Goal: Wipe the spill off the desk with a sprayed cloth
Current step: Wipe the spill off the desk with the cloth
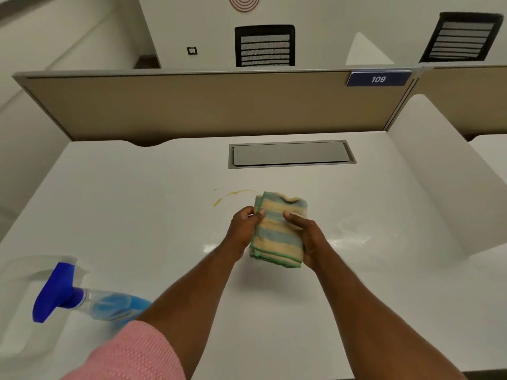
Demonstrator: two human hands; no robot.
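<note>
A folded cloth (277, 231) with yellow and blue stripes and a green hem is held above the white desk (137, 209). My left hand (244, 229) grips its left edge and my right hand (304, 234) grips its right side. A thin yellow-brown spill (227, 197) streaks the desk just beyond and left of the cloth; its right end is hidden behind the cloth. A spray bottle (82, 297) with a blue trigger head and blue liquid lies on its side at the lower left, resting in a clear plastic tray (16, 311).
A grey cable hatch (290, 154) is set into the desk behind the spill. A tan partition (192, 105) with a "109" label (378, 79) closes the far edge. A white side divider (439, 174) stands on the right. Two black chairs sit beyond the partition.
</note>
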